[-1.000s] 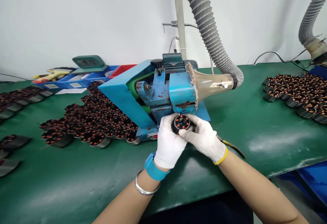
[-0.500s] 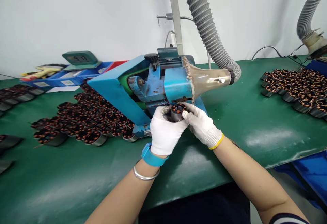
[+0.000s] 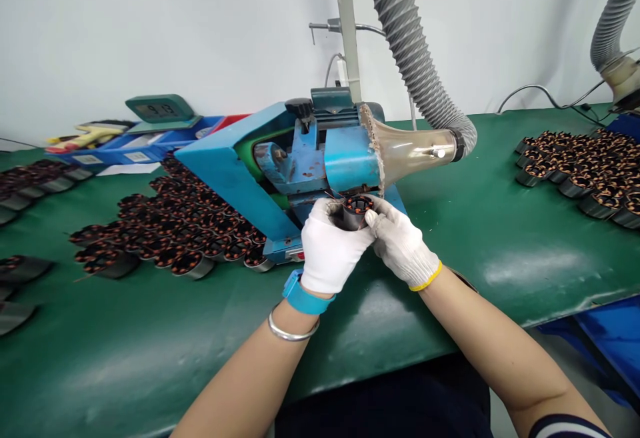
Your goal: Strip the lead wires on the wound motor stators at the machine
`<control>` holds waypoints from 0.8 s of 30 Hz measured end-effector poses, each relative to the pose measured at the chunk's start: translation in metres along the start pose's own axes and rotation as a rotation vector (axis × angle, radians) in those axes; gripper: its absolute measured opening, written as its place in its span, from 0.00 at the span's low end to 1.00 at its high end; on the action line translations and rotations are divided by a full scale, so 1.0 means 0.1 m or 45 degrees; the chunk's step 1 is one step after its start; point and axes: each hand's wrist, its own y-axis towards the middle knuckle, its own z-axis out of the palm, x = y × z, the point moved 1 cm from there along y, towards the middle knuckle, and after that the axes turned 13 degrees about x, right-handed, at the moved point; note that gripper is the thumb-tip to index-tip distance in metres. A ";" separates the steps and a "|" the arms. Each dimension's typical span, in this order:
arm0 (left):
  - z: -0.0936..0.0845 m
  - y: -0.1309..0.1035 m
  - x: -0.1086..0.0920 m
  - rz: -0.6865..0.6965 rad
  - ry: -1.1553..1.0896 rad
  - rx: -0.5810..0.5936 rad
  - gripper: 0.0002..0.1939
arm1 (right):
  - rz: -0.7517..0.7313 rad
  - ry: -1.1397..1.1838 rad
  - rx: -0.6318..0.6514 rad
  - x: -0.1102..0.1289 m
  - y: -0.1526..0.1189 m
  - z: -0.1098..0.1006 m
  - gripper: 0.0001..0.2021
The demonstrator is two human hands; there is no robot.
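Observation:
Both hands wear white gloves and hold one dark ring-shaped motor part (image 3: pixel 356 214) with orange-brown bits around its top. My left hand (image 3: pixel 333 245) wraps the part from the left, its fingers closed on it. My right hand (image 3: pixel 403 241) grips its right side with thumb and fingers. The part is held upright at the front of a blue machine (image 3: pixel 353 161), just below its blue cover. Thin wires stick out at the part's upper left. Whether the part touches the machine cannot be made out.
Many similar parts (image 3: pixel 187 265) stand left of the machine, and more (image 3: pixel 580 188) at the right. A grey hose (image 3: pixel 420 58) joins the machine's clear funnel (image 3: pixel 410 151). Blue bins (image 3: pixel 135 151) and a digital clock (image 3: pixel 161 110) sit at the back left.
The whole view has shifted slightly, so the scene sits a little further right and higher. Both hands still hold the part, with its pose nearly the same.

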 end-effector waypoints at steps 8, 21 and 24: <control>-0.02 -0.10 0.08 0.087 -0.040 0.042 0.23 | -0.019 -0.105 0.001 -0.02 -0.09 0.01 0.25; -0.55 -0.78 0.21 -0.063 -0.001 0.238 0.23 | -0.010 -1.096 0.234 0.23 -0.43 0.22 0.23; -1.03 -1.12 0.58 -0.369 0.263 0.209 0.22 | -0.073 -1.442 0.303 0.24 -0.53 0.30 0.24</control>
